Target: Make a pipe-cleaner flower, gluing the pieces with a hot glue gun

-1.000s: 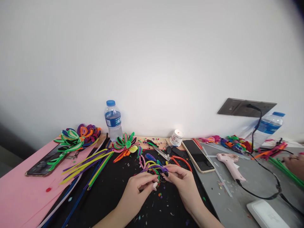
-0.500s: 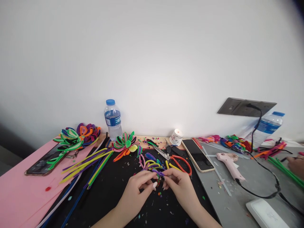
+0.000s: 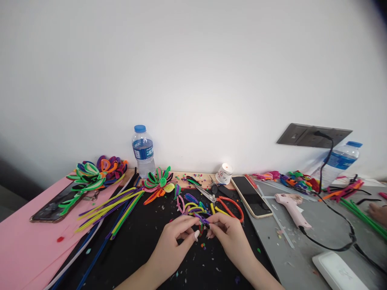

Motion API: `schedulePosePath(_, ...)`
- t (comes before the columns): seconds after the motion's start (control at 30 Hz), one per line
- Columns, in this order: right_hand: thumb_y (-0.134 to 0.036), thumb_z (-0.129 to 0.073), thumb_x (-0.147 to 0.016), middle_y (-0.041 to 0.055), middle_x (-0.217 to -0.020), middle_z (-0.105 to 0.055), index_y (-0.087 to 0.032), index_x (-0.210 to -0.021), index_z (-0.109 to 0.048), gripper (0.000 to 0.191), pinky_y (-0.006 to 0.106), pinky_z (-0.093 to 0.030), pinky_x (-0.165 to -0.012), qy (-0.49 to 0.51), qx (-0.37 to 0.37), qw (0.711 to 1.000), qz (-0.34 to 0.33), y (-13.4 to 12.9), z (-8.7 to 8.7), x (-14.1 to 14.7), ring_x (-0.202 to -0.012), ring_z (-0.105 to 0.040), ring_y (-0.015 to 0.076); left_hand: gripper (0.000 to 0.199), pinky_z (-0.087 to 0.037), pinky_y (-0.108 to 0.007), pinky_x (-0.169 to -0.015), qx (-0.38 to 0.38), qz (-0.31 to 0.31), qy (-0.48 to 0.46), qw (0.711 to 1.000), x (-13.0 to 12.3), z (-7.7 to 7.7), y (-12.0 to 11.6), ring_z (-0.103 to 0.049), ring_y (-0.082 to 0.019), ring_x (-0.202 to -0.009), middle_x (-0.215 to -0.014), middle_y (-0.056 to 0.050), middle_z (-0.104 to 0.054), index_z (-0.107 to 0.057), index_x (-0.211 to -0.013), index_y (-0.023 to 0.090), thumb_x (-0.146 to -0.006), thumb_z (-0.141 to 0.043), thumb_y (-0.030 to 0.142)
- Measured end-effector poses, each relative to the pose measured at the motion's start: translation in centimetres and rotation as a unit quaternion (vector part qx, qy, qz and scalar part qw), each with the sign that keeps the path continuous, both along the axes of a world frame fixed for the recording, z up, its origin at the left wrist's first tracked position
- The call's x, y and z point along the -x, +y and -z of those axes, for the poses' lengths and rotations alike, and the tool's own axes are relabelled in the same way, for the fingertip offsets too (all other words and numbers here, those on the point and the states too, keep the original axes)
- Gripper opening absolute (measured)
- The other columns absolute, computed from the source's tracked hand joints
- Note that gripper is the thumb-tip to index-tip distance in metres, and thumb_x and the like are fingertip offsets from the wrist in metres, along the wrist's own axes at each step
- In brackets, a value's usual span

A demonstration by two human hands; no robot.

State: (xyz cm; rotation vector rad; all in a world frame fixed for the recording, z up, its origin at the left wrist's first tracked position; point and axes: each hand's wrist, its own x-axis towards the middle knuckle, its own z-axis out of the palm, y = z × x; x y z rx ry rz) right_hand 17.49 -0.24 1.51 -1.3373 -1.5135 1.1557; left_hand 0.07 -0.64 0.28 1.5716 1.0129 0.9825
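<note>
Low over the black mat [image 3: 133,257], my left hand [image 3: 178,239] and my right hand [image 3: 228,233] meet fingertip to fingertip. Both pinch a small piece of purple pipe cleaner [image 3: 204,220] that shows a black part at the right fingertips. Just beyond my fingers lie bent pipe cleaner loops [image 3: 192,205] in pink, yellow, blue and purple. Scissors with orange handles [image 3: 231,207] rest behind my right hand. A pipe cleaner flower [image 3: 159,181] with green petals lies further left, by straight yellow and purple pipe cleaners [image 3: 109,207].
Left stand a water bottle [image 3: 143,153] and a phone [image 3: 51,205] under more pipe cleaner flowers [image 3: 90,177]. Right of the mat are another phone [image 3: 252,196], a pink glue gun [image 3: 292,209] with its cord, and a white case [image 3: 337,268]. Another person's hand [image 3: 377,211] shows far right.
My hands stay nearly in place, still pinching the purple pipe cleaner. The other person's hand at far right has shifted slightly, and a dark piece now lies apart from it.
</note>
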Motion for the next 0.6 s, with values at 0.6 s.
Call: schedulePosePath(0.6, -0.012, -0.05, -0.076, 0.0007, -0.06, -0.061, -0.019, -0.07, -0.064, 0.017, 0.024, -0.045, -0.054, -0.091, -0.047, 0.994, -0.026, -0.31, -0.2, -0.2, -0.055, -0.059, 0.0159, 0.025, -0.05, -0.025, -0.073, -0.079, 0.006, 0.083, 0.993, 0.19, -0.77, -0.3, -0.06, -0.014, -0.07, -0.096, -0.006, -0.065, -0.064, -0.101, 0.02, -0.081, -0.049, 0.018)
